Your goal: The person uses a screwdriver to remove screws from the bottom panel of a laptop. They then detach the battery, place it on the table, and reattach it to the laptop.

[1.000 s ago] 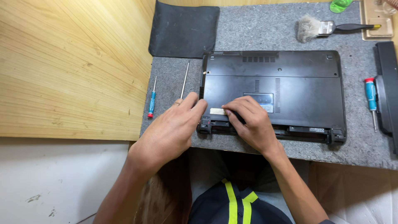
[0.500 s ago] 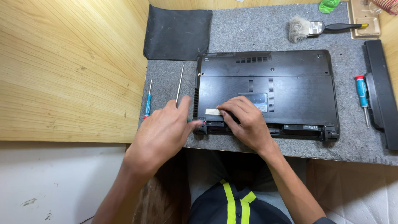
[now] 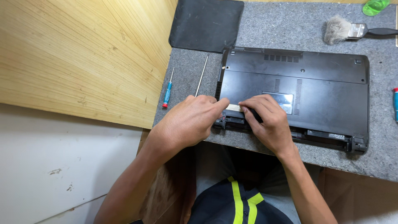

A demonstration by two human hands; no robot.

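A black laptop lies upside down on a grey felt mat. Its near edge shows an open battery bay. A small pale strip, like tape or a label, sits on the laptop's near left corner. My left hand rests at that corner with its fingertips on the strip's left end. My right hand presses down beside it, fingertips on the strip's right end. Both hands touch the laptop's base.
A blue-handled screwdriver and a thin metal rod lie left of the laptop. A black cloth is at the back left, a brush and a green object at the back right. Wooden board on the left.
The view has shifted, so the laptop sits further right in frame. Both hands stay at the laptop's near left corner on the pale strip, the left fingers now closer to the right hand.
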